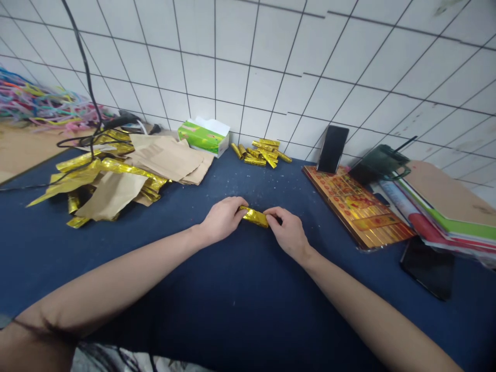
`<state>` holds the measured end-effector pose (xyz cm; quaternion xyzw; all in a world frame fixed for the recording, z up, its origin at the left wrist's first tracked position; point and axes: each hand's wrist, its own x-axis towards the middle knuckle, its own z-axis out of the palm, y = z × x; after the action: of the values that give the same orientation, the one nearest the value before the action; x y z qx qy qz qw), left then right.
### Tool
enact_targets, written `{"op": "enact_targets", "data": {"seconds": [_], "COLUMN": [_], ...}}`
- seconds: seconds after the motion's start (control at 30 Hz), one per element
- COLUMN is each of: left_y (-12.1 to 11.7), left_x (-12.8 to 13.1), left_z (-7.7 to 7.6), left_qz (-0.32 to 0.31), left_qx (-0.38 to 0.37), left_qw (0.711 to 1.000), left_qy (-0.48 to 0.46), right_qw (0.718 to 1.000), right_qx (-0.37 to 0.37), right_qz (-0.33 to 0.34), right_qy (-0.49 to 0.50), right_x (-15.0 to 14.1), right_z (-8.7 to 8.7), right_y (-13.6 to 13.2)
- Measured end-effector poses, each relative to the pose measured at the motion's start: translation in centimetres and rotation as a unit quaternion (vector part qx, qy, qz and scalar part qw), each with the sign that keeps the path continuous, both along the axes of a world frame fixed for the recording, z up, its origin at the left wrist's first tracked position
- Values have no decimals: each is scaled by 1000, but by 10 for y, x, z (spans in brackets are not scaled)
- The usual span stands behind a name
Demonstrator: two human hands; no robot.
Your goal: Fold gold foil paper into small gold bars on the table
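Between my two hands is a short piece of shiny gold foil paper [254, 217], folded or rolled, just above or on the dark blue tabletop [240, 310]. My left hand [223, 219] pinches its left end with thumb and fingertips. At the right end, my right hand [289, 232] grips it the same way, fingers curled. Beyond the hands, near the wall, lies a small heap of gold foil rolls [265, 152]. To the left spreads a pile of loose gold foil sheets [83, 175], partly under brown paper pieces [168, 155].
A green tissue box [203, 137] stands by the tiled wall [232, 67]. On the right, a phone [333, 149] leans upright on a gold-red printed packet [360, 212], beside a dark mug [377, 163], stacked papers [449, 201] and another black phone [428, 266]. A black cable [87, 67] hangs at left.
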<state>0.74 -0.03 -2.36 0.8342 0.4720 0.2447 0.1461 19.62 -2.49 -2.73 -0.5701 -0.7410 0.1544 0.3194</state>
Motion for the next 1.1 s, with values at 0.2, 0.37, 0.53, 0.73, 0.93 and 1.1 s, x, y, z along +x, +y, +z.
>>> {"op": "enact_targets", "data": {"seconds": [0.2, 0.37, 0.53, 0.73, 0.93, 1.1], "left_y": [-9, -21, -21, -23, -23, -21], "left_x": [6, 10, 10, 11, 7, 0], "left_z": [3, -4, -10, -11, -9, -8], "left_qz": [-38, -142, -146, -144, -151, -127], "left_qx": [119, 82, 65, 56, 42, 38], "left_qw": [986, 967, 963, 962, 960, 961], "left_qy": [114, 194, 219, 224, 232, 241], "right_qw": [995, 987, 965, 939, 928, 927], "right_qx": [41, 46, 139, 126, 75, 78], "right_qz": [-43, -70, -27, 113, 102, 109], "right_qy": [-79, -139, -222, -298, -349, -352], "right_x": [1, 2, -3, -8, 1, 1], "right_z": [-5, -7, -1, -7, -5, 0], "right_y": [6, 7, -2, -23, -30, -29]}}
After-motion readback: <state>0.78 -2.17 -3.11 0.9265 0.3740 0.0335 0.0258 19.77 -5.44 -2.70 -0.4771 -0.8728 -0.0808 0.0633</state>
